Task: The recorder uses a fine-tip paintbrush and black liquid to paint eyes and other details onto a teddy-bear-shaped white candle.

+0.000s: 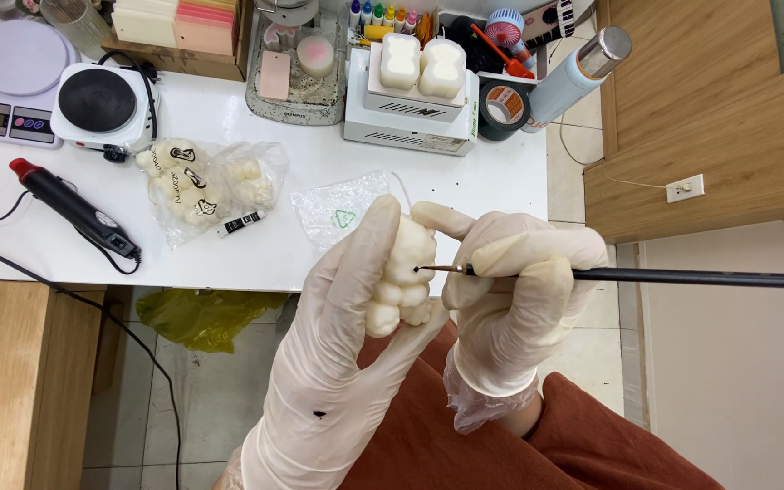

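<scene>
At frame centre, the left hand gripped a cream bear figure while the right hand pinched a thin brush, its tip dotting the face; detail painting seemed underway, needing steady, light touches.
</scene>
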